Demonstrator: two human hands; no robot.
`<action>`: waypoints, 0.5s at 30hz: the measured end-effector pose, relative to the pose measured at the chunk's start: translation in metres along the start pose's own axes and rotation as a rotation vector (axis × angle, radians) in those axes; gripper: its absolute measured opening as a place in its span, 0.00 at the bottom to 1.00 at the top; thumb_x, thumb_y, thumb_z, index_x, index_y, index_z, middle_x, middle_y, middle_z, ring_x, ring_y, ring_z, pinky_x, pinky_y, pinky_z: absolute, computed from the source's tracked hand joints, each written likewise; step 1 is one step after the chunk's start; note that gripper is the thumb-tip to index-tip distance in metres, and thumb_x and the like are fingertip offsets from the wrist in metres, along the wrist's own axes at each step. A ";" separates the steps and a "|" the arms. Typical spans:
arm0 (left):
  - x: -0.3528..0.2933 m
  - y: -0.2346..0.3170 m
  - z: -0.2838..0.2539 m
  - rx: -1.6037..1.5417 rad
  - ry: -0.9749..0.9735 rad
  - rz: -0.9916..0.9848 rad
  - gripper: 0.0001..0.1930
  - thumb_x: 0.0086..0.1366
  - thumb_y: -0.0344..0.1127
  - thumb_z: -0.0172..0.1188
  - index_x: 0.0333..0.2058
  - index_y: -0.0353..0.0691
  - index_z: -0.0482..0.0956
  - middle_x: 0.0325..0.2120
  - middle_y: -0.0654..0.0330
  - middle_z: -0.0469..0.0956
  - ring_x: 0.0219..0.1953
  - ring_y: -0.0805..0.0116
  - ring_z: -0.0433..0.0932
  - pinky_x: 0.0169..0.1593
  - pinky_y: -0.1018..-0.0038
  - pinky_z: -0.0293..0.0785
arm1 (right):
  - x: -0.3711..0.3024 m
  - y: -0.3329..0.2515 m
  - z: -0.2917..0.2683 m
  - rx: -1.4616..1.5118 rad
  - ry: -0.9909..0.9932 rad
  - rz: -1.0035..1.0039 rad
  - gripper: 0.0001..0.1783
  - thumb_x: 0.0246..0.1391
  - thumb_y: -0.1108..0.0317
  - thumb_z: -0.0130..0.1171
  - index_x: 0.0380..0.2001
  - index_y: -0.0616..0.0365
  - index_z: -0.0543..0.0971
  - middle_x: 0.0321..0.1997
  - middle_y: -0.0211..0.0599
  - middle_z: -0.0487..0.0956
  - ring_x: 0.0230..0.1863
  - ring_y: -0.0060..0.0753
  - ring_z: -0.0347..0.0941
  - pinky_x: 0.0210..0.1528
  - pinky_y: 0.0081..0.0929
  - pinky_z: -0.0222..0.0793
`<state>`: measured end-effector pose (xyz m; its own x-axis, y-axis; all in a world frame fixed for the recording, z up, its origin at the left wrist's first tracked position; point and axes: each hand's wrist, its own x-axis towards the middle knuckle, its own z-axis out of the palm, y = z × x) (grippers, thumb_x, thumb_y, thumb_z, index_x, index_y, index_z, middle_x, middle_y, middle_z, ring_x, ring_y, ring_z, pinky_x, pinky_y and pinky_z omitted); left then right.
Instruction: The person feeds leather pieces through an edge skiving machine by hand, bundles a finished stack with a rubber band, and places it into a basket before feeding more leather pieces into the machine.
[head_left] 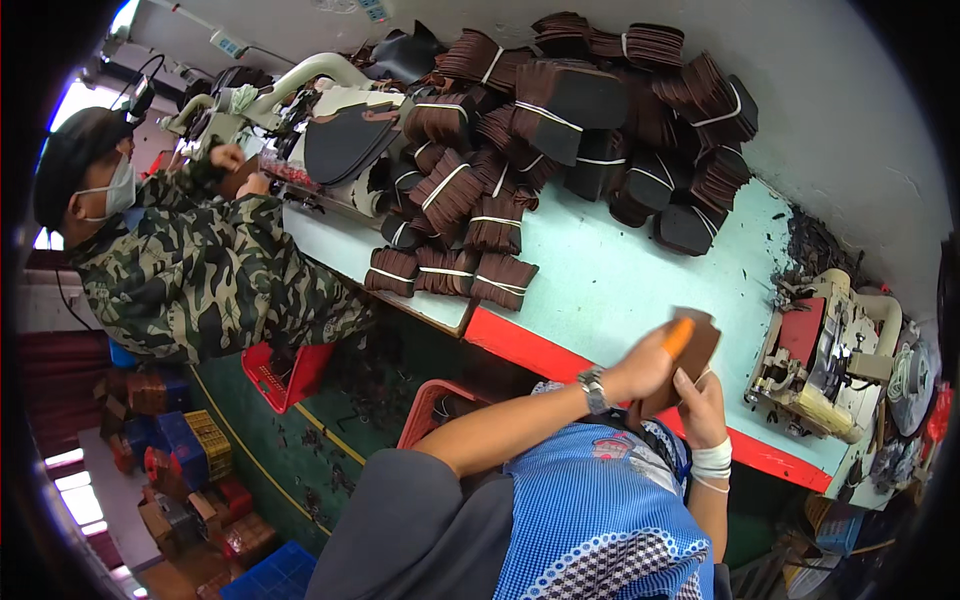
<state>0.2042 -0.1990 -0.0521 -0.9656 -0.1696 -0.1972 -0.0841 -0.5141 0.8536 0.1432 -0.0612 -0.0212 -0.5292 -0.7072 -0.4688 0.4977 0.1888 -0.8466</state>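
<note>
Over the table's red front edge, both my hands hold a brown leather piece point(702, 343), perhaps a small stack; its thickness is hard to tell. My left hand point(642, 366), with a watch on the wrist and an orange cover on one finger, is closed on its left side. From the right, my right hand point(703, 412) pinches the lower part. White bands point(712, 461) circle my right wrist. Farther off on the table lie many brown and black leather bundles tied with white bands, the closest of them a brown bundle point(504, 280).
A sewing-type machine point(828, 350) stands at the table's right end, with dark scraps behind it. On the left, a person in camouflage point(200, 270) works at another machine point(320, 75). Red baskets point(285, 378) and stacked crates point(185, 440) sit on the green floor.
</note>
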 end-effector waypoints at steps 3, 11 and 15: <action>0.001 0.017 0.006 0.832 -0.144 0.116 0.30 0.64 0.47 0.48 0.57 0.33 0.54 0.51 0.51 0.61 0.51 0.63 0.65 0.55 0.68 0.61 | -0.009 0.001 -0.001 0.214 0.000 -0.076 0.26 0.52 0.68 0.54 0.51 0.70 0.63 0.48 0.42 0.72 0.49 0.32 0.70 0.51 0.31 0.64; -0.016 0.040 0.027 -0.010 -0.240 0.261 0.34 0.49 0.39 0.68 0.54 0.38 0.65 0.48 0.53 0.67 0.46 0.70 0.71 0.51 0.72 0.68 | -0.049 0.003 -0.006 0.389 -0.095 0.131 0.38 0.49 0.57 0.58 0.58 0.59 0.55 0.49 0.41 0.70 0.51 0.37 0.69 0.53 0.34 0.66; -0.020 0.028 0.035 -0.228 -0.244 0.040 0.25 0.52 0.33 0.66 0.48 0.33 0.70 0.48 0.55 0.69 0.48 0.66 0.72 0.53 0.69 0.68 | -0.056 0.002 -0.008 0.403 -0.075 0.137 0.35 0.48 0.58 0.58 0.53 0.71 0.60 0.51 0.44 0.69 0.53 0.36 0.68 0.54 0.34 0.64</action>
<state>0.2126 -0.1807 -0.0074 -0.9998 -0.0011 -0.0214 -0.0147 -0.6909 0.7228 0.1685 -0.0159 0.0010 -0.3955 -0.7444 -0.5380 0.7967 0.0136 -0.6043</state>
